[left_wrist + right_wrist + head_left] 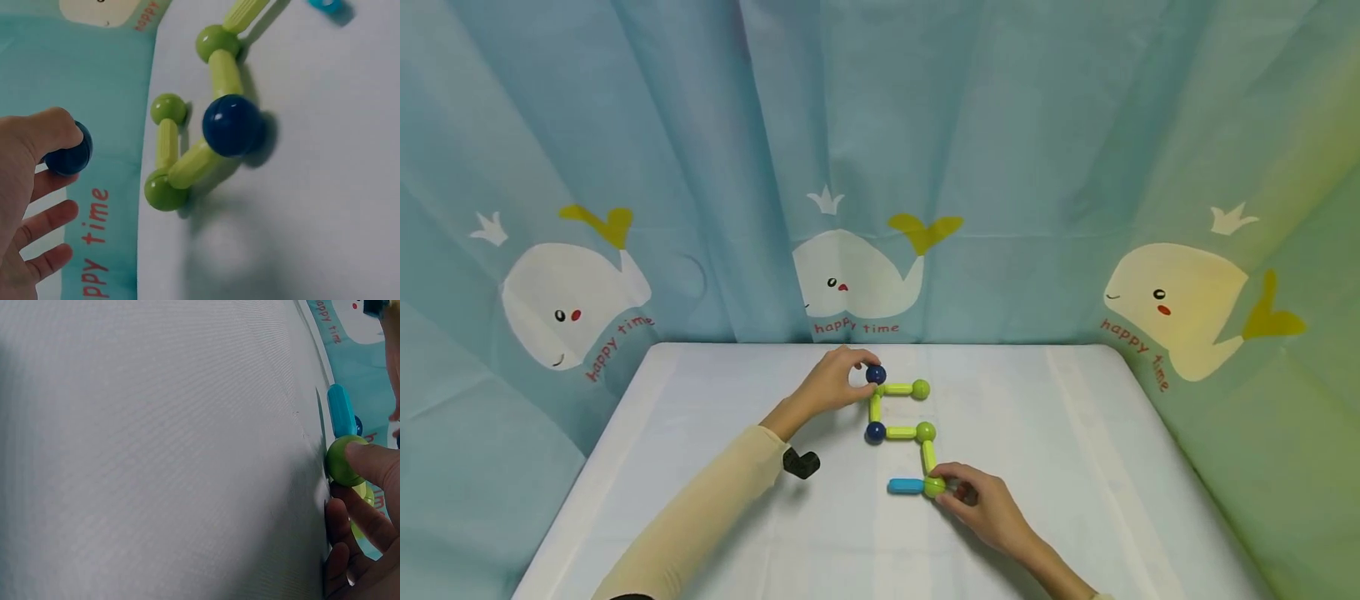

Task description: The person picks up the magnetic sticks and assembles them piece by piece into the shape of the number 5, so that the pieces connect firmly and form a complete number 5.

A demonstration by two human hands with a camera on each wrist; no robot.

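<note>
My left hand (835, 382) pinches a dark blue ball (67, 155) between thumb and finger, held off the table near the far-left corner of a shape made of balls and rods. That corner is a green ball (164, 191), joined by yellow-green rods to another green ball (921, 389) and to a second dark blue ball (876, 432). From there the chain runs through a green ball (926, 432) toward the near end. There my right hand (988, 504) pinches the last green ball (341, 464) with thumb and finger. A light blue rod (906, 486) extends left from it.
The shape lies on a white table (1075, 433). A blue curtain (1030, 167) printed with whales hangs behind and at both sides. A small black device (802, 463) shows beside the left wrist.
</note>
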